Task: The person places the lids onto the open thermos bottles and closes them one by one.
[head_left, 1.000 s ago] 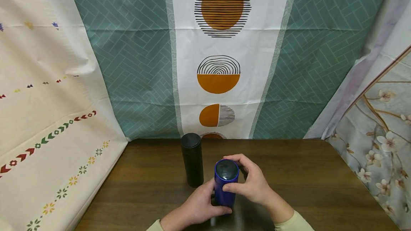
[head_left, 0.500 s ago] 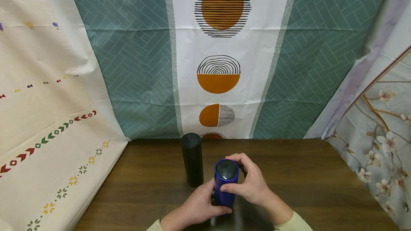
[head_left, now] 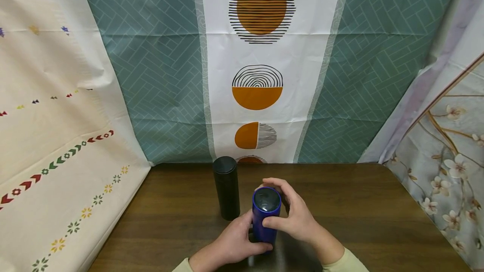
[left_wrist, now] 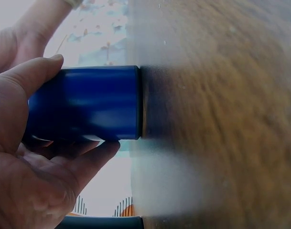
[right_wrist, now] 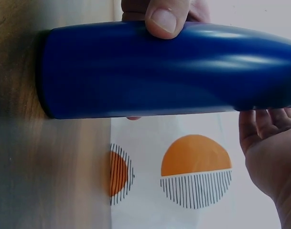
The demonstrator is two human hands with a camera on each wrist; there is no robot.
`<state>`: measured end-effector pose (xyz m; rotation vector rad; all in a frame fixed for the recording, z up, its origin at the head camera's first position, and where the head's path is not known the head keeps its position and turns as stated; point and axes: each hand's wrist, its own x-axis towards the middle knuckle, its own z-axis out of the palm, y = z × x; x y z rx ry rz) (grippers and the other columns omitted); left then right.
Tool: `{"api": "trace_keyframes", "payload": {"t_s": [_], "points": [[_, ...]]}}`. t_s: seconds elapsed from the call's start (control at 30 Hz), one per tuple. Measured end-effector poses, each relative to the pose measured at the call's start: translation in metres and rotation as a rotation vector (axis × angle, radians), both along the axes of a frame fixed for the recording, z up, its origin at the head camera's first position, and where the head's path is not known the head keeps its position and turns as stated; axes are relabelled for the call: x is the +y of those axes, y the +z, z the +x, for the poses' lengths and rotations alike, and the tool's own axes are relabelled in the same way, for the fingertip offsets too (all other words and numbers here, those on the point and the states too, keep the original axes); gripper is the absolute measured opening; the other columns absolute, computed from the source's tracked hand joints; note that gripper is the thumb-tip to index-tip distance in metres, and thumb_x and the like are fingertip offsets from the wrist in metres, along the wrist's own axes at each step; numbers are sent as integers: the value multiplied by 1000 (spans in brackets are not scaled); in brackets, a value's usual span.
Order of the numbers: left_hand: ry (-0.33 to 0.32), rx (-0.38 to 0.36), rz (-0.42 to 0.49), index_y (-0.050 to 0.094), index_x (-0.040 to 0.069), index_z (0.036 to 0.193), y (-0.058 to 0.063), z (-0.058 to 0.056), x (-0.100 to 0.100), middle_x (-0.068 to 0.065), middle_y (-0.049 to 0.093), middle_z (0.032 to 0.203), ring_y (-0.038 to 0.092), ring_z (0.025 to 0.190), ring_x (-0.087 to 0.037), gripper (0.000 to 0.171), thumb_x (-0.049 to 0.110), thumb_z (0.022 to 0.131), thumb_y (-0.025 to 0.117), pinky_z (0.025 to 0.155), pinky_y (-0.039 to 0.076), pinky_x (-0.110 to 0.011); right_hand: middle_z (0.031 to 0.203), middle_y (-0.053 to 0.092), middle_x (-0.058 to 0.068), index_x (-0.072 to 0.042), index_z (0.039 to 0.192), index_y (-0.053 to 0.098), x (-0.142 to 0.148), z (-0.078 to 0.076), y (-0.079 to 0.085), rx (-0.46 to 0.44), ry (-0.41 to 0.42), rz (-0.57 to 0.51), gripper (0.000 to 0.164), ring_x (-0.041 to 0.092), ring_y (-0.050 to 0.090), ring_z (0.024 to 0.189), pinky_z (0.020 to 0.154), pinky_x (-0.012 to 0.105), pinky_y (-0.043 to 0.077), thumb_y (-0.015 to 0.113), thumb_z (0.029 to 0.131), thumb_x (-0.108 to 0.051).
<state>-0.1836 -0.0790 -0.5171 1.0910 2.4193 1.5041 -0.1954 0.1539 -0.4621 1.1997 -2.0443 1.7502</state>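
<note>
A blue bottle [head_left: 264, 226] with a glossy dark lid [head_left: 266, 199] stands upright in front of me. My left hand [head_left: 239, 240] grips its lower body, thumb at the front and fingers round the far side. In the left wrist view the left hand's thumb and fingers lie on opposite sides of the bottle [left_wrist: 88, 102], its dark base edge close to the tabletop. My right hand [head_left: 296, 217] curls round the top from the right, thumb on the front below the rim, index finger raised behind the lid. In the right wrist view the right hand [right_wrist: 274, 157] is near the lid end.
A black bottle [head_left: 227, 192] stands upright just left of and behind the blue one, on the brown wooden table [head_left: 363, 217]. Behind the table hangs a green and white patterned cloth [head_left: 166, 95]. Patterned cloths also hang at the left and right sides.
The fingers of my right hand have shifted slightly round the top of the blue bottle, the index finger lifting a little. The left hand and the bottles stay in place.
</note>
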Motion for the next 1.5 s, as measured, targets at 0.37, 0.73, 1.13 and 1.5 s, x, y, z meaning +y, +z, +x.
{"api": "trace_keyframes", "payload": {"t_s": [0.37, 0.73, 1.13, 1.5], "points": [[2, -26, -5, 52, 25, 157, -1, 1, -1, 3, 68, 144, 68, 128, -11, 74, 25, 95, 93, 105, 58, -33, 149, 64, 31, 3, 168, 38, 0, -1, 5, 27, 210, -42, 79, 38, 61, 143, 123, 44, 44, 70, 96, 9], [0, -35, 3, 51, 30, 158, 1, 1, -1, 4, 67, 145, 69, 126, -10, 77, 30, 94, 93, 105, 59, -33, 139, 73, 22, -4, 156, 56, 1, -2, 6, 27, 118, -12, 70, 44, 69, 128, 117, 44, 48, 80, 91, 7], [-12, -51, 23, 52, 31, 157, 2, 1, 0, 5, 68, 145, 69, 126, -10, 76, 29, 94, 94, 105, 58, -33, 133, 76, 20, -12, 149, 64, 4, 2, 4, -33, -53, 38, 71, 39, 71, 121, 109, 40, 54, 93, 85, -2], [3, -30, 17, 52, 29, 156, 2, 2, 0, 4, 68, 144, 70, 124, -10, 74, 28, 95, 94, 104, 59, -32, 122, 77, 13, -16, 143, 68, -2, 11, 11, -54, -204, 82, 68, 33, 73, 111, 103, 40, 56, 98, 83, -14]]}}
